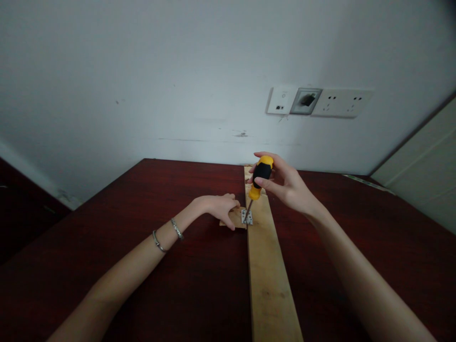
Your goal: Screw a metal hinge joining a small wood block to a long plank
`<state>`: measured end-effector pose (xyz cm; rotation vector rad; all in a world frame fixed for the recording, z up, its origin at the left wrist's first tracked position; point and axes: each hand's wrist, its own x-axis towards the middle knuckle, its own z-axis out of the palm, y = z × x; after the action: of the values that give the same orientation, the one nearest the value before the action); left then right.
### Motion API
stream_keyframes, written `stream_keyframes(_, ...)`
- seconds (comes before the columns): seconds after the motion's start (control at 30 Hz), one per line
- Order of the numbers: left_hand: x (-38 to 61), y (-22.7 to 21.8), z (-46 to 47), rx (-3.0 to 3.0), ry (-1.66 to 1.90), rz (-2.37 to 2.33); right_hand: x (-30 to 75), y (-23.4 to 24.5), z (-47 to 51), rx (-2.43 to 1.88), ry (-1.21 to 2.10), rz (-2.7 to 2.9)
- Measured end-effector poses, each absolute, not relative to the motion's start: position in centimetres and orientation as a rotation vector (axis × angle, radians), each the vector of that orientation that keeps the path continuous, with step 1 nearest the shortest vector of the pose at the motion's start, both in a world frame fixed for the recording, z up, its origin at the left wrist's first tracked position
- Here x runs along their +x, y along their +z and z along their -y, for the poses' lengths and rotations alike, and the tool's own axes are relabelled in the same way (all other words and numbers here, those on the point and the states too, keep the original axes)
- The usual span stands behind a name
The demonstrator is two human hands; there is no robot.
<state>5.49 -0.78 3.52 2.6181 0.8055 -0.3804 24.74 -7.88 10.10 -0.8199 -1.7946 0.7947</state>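
Observation:
A yellow-and-black screwdriver (pixel 262 172) is in my right hand (pixel 285 185), its handle held between the thumb and fingers. The shaft slants down and its tip meets a silver metal hinge (pixel 247 216). This hinge lies across the joint between a long wooden plank (pixel 269 266) and a small wooden board (pixel 235 219) at the plank's left side. With thumb and fingers bent, my left hand (pixel 223 209) grips the small board just left of the hinge. Any screw under the screwdriver tip is too small to make out.
Both wooden pieces rest on a dark red tabletop (pixel 171 285). Behind it rises a white wall (pixel 142 85) with a row of wall sockets (pixel 342 103) at the upper right. A thin patterned strip (pixel 368 183) lies along the table's far right edge.

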Motion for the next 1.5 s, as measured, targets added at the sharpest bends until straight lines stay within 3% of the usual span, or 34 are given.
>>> stream_keyframes(0.23, 5.4, 3.3, 0.6, 2.628, -0.345, -0.770, 25.0, 10.5, 8.0, -0.750, 1.012, 1.724)
stream_keyframes(0.63, 5.5, 3.5, 0.7, 2.624, -0.331, -0.761, 23.6, 9.6, 7.7, -0.686, 0.873, 1.715)
stream_keyframes(1.03, 5.5, 3.7, 0.8, 2.637, -0.351, -0.779, 23.7, 9.0, 7.7, -0.694, 1.034, 1.695)
stream_keyframes(1.33, 5.4, 3.3, 0.7, 2.609, -0.291, -0.763, 23.2, 9.4, 7.7, -0.826, 0.765, 1.743)
stream_keyframes(1.5, 5.5, 3.6, 0.8, 2.602, -0.307, -0.792, 22.7, 8.8, 7.5, -0.714, 0.867, 1.664)
